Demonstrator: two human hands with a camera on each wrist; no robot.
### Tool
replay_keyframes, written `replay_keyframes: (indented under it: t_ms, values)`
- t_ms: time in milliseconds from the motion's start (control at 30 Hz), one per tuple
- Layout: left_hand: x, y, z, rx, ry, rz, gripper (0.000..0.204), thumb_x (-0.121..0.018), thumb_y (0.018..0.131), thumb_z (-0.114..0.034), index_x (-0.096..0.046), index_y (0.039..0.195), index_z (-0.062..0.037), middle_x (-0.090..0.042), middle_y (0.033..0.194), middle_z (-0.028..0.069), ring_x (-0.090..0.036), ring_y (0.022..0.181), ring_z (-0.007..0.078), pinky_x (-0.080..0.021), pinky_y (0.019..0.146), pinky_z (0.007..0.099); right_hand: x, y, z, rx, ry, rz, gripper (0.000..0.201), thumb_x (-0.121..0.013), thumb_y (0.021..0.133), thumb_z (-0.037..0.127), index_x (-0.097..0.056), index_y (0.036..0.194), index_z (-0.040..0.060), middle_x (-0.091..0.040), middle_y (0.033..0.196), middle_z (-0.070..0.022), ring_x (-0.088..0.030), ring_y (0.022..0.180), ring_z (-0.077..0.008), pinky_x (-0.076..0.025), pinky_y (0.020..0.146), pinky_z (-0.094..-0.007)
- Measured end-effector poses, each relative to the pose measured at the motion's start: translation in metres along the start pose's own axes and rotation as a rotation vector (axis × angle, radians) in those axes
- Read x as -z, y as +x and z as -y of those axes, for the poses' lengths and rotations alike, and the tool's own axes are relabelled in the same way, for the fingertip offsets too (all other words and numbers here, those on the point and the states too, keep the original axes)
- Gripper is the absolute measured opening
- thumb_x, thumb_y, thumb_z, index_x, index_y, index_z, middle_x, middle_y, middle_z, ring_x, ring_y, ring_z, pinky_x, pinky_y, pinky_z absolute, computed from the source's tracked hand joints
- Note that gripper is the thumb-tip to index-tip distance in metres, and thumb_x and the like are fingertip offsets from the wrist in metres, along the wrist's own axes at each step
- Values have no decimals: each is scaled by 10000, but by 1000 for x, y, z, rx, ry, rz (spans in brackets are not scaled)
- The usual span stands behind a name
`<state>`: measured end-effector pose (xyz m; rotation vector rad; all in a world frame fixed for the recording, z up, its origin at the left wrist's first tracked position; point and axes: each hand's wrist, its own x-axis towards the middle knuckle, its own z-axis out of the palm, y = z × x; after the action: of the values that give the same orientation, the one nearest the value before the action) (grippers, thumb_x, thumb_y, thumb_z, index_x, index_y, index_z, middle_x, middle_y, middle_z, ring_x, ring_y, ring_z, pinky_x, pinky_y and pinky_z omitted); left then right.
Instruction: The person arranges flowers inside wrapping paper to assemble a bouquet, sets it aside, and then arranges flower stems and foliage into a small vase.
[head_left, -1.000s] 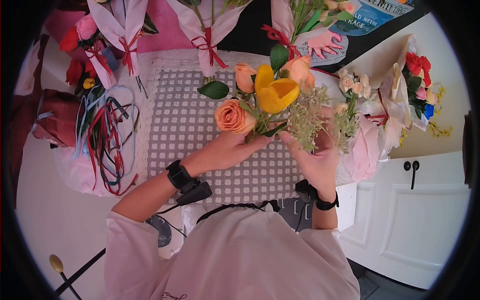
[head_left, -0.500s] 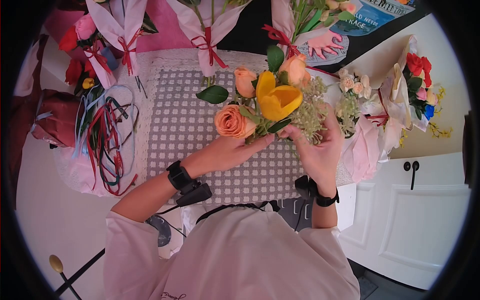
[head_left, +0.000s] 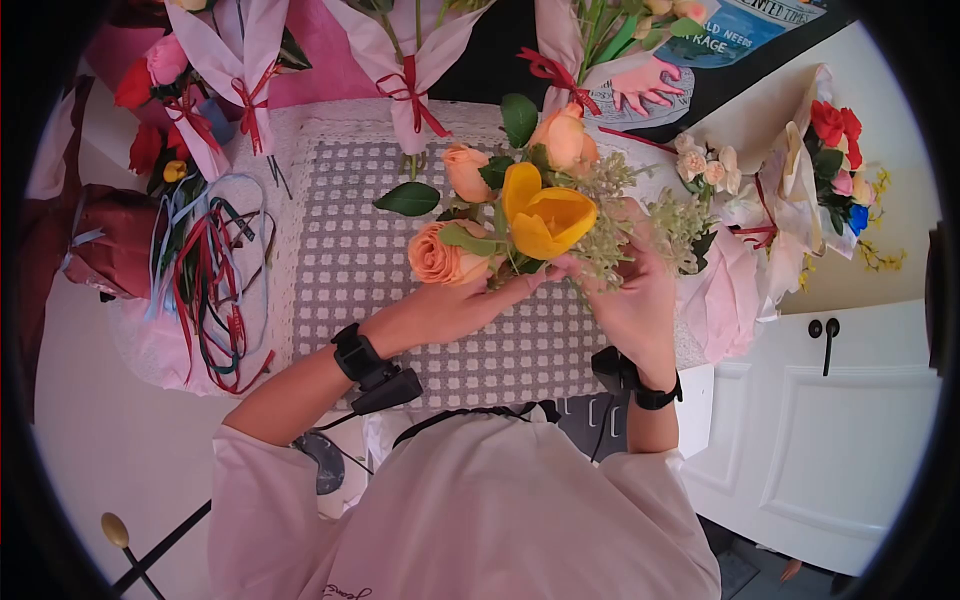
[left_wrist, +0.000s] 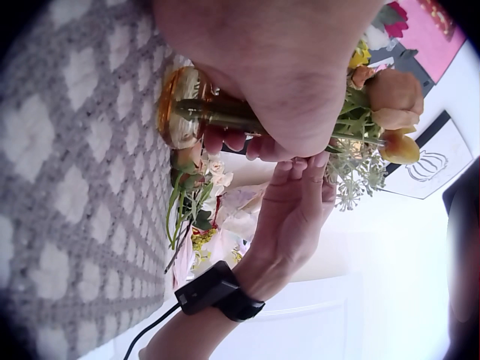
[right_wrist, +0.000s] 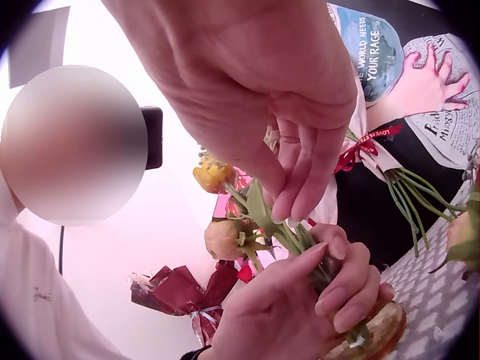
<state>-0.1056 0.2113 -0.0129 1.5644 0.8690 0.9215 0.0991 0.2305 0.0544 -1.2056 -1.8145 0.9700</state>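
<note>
In the head view, a flower bunch of a yellow tulip point(head_left: 549, 217), peach roses point(head_left: 448, 253), leaves and pale sprigs point(head_left: 612, 225) is in front of you, over a grey-and-white checked cloth point(head_left: 345, 270). Your left hand point(head_left: 442, 315) is low at its left side; your right hand point(head_left: 640, 305) is at its right, fingers bent among the sprigs. Tangled ribbons point(head_left: 215, 270) lie to the left, and wrapped bouquets point(head_left: 405, 70) stretch along the far side. In the left wrist view, your left hand is curled closed round the green stems point(left_wrist: 225, 118), just above an amber glass vase point(left_wrist: 180, 109) on the cloth; the stems reach down into it. In the right wrist view, your right fingertips are drawn nearly together, pinching the stems just above your left hand.
</note>
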Motion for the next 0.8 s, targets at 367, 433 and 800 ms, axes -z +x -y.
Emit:
replay_keyframes:
  t_ms: [367, 433, 800]
  values:
    - [-4, 2, 8, -20, -74, 9, 394, -583, 1046, -244, -506, 1365, -25, -586, 1106, 2, -516, 915, 84, -455, 804, 260, 1, 1, 3, -33, -12, 17, 447, -763, 896, 87, -569, 1294, 28, -720, 1058, -79, -668, 924, -102, -536, 757, -266]
    - [-4, 2, 7, -27, -86, -5, 395, -584, 1046, -248, -509, 1362, -22, -585, 1102, 3, -514, 916, 84, -454, 802, 261, 0, 1, 3, -4, 62, 27, 452, -757, 900, 85, -561, 1303, 21, -709, 1099, -91, -665, 965, -111, -537, 800, -273]
    - [2, -1, 13, 289, -28, 68, 567, -555, 1040, -364, -399, 1477, -37, -629, 1173, 89, -590, 1026, 149, -464, 923, 290, 11, -14, 2, 88, -51, -15, 440, -753, 863, 15, -566, 1261, -6, -705, 1022, -93, -680, 897, -118, -543, 792, -280]
